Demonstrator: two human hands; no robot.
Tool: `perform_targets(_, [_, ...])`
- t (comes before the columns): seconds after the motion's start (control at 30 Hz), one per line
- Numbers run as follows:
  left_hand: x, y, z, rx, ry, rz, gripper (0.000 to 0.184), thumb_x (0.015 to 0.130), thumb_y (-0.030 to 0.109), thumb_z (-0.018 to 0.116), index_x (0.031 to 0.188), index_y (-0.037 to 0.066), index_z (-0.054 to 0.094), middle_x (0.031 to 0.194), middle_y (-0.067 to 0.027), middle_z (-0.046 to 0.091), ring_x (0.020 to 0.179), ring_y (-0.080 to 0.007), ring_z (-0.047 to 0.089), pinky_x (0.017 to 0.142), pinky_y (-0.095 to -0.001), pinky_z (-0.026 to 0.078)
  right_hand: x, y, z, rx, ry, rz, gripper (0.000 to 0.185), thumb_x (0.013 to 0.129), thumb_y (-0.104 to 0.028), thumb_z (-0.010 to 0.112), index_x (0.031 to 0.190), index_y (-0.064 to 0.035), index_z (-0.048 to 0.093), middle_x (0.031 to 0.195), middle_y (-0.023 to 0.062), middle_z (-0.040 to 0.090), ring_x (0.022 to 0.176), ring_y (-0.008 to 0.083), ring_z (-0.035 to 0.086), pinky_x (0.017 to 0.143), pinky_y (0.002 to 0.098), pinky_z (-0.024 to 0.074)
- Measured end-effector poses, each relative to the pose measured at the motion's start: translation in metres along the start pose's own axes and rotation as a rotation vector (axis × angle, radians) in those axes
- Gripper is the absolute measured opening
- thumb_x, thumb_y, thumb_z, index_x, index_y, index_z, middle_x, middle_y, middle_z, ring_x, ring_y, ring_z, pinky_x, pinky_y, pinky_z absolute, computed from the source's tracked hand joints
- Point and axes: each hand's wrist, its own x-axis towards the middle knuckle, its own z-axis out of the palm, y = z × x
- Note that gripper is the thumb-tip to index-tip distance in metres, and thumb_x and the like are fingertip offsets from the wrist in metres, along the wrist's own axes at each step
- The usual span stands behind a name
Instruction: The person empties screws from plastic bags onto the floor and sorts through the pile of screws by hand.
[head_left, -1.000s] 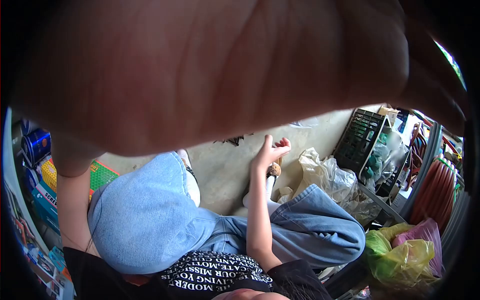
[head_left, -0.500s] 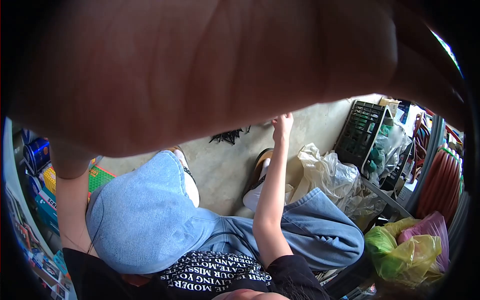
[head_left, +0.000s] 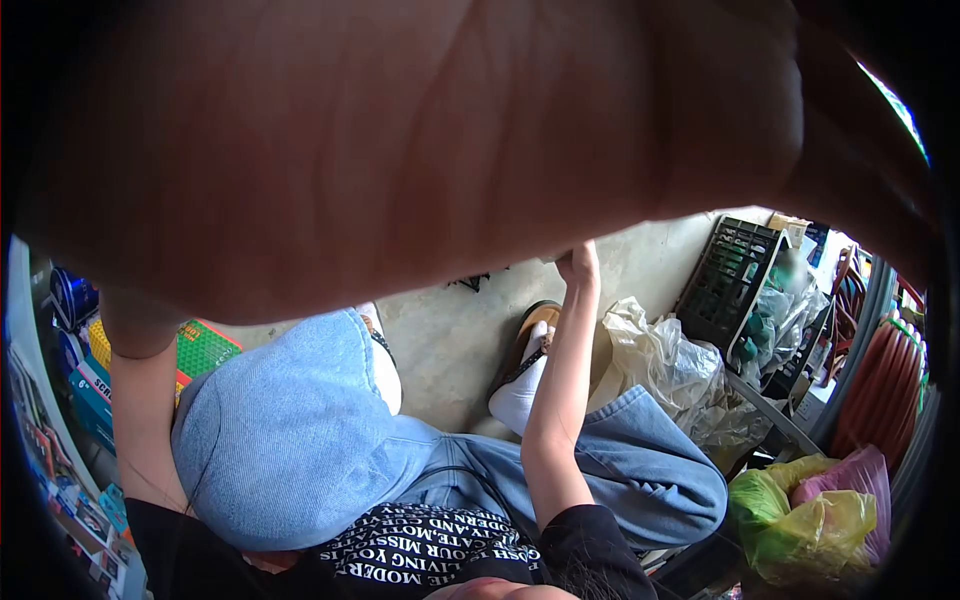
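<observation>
My left hand (head_left: 430,150) is very close to the camera, its palm covering the upper part of the head view. Its fingers stretch towards the right edge, dark and partly out of sight; nothing shows in its grasp. Beyond the palm's lower edge is my right hand (head_left: 580,263), at the end of an outstretched arm. Its fingers are closed and partly hidden; I cannot make out what, if anything, they hold. A small heap of thin black pieces (head_left: 478,281) lies on the concrete floor (head_left: 440,345) to the left of my right hand, mostly covered by the palm.
A black plastic crate (head_left: 728,280) stands tilted at the right, beside crumpled clear plastic bags (head_left: 665,350). Coiled reddish hose (head_left: 880,385) and yellow and purple bags (head_left: 810,510) are at far right. Boxed goods (head_left: 92,400) line the left. My denim-covered knees (head_left: 290,430) are bent below.
My right hand has shifted slightly right and down in the view. The palm of my left hand hides more of the black pieces; the whole scene has moved a little.
</observation>
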Motion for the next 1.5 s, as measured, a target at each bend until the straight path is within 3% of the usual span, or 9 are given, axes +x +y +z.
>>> perform_targets(0.27, [-0.001,-0.001,0.002,-0.007,-0.001,0.012,0.054,0.092,0.053,0.038,0.104,0.004,0.057,0.106,-0.0086,0.061,0.110,-0.0258,0.054,0.100,-0.0383,0.040,-0.023,-0.010,-0.015,-0.291,-0.038,-0.289,0.048,0.067,-0.010,0.070,0.112,-0.0033,0.054,0.097,0.0031,0.058,0.090,0.0162,0.056,0.081,0.0297,0.0449])
perform_targets(0.5, [-0.002,-0.004,0.000,-0.015,0.003,0.006,0.055,0.092,0.053,0.037,0.104,0.004,0.056,0.106,-0.0087,0.061,0.110,-0.0258,0.054,0.100,-0.0383,0.040,-0.052,0.001,0.007,-0.953,0.227,-0.502,0.058,0.056,-0.013,0.072,0.108,0.0052,0.053,0.086,0.0166,0.064,0.077,0.0226,0.062,0.075,0.0346,0.0507])
perform_targets(0.57, [-0.002,-0.005,0.000,-0.020,0.002,0.008,0.055,0.092,0.053,0.037,0.104,0.004,0.056,0.106,-0.0087,0.061,0.110,-0.0258,0.055,0.100,-0.0383,0.040,-0.068,-0.005,0.031,-1.038,0.184,-0.550,0.057,0.055,-0.011,0.070,0.107,0.0052,0.052,0.089,0.0186,0.064,0.080,0.0231,0.062,0.076,0.0346,0.0502])
perform_targets(0.6, [-0.001,-0.005,0.000,-0.022,0.001,0.010,0.055,0.092,0.053,0.037,0.104,0.004,0.056,0.106,-0.0088,0.061,0.110,-0.0258,0.055,0.100,-0.0383,0.040,-0.063,0.007,0.016,-1.165,0.223,-0.451,0.071,0.058,-0.014,0.076,0.120,0.0017,0.044,0.107,0.0192,0.060,0.096,0.0239,0.059,0.084,0.0350,0.0471])
perform_targets(0.73, [0.000,-0.006,0.001,-0.027,-0.003,0.017,0.055,0.092,0.053,0.037,0.104,0.004,0.056,0.106,-0.0088,0.061,0.110,-0.0258,0.055,0.100,-0.0382,0.040,-0.044,0.022,0.011,-0.437,0.241,-0.380,0.100,0.069,-0.029,0.082,0.140,-0.0063,0.016,0.132,0.0152,0.041,0.117,0.0293,0.044,0.099,0.0389,0.0367])
perform_targets(0.77, [0.000,-0.006,0.001,-0.030,-0.005,0.019,0.055,0.092,0.053,0.037,0.105,0.003,0.056,0.106,-0.0088,0.061,0.110,-0.0258,0.055,0.100,-0.0382,0.040,-0.020,0.046,-0.018,-0.344,0.416,-0.405,0.080,0.073,-0.029,0.078,0.135,-0.0065,0.031,0.123,0.0115,0.048,0.110,0.0238,0.049,0.094,0.0384,0.0406])
perform_targets(0.83, [0.001,-0.007,0.002,-0.031,-0.005,0.019,0.055,0.092,0.053,0.037,0.105,0.003,0.056,0.106,-0.0089,0.061,0.110,-0.0258,0.055,0.100,-0.0382,0.040,-0.016,0.041,-0.029,-0.098,0.199,-0.119,0.072,0.081,-0.039,0.068,0.136,-0.0022,0.039,0.134,0.0133,0.044,0.125,0.0261,0.043,0.103,0.0399,0.0364])
perform_targets(1.0, [0.001,-0.009,0.003,-0.039,-0.008,0.018,0.055,0.092,0.053,0.037,0.105,0.003,0.056,0.106,-0.0090,0.061,0.110,-0.0259,0.055,0.100,-0.0382,0.040,-0.006,0.043,-0.046,-0.316,0.026,0.030,0.060,0.084,-0.031,0.066,0.131,-0.0008,0.045,0.128,0.0123,0.051,0.114,0.0233,0.052,0.096,0.0370,0.0437])
perform_targets(1.5, [-0.009,0.000,0.002,-0.012,0.019,0.031,0.056,0.092,0.053,0.036,0.106,0.003,0.056,0.106,-0.0092,0.061,0.109,-0.0259,0.055,0.100,-0.0381,0.040,-0.016,0.034,-0.100,-0.368,0.004,-0.380,0.043,0.094,-0.017,0.057,0.132,-0.0024,0.045,0.132,0.0082,0.050,0.116,0.0162,0.050,0.097,0.0330,0.0417])
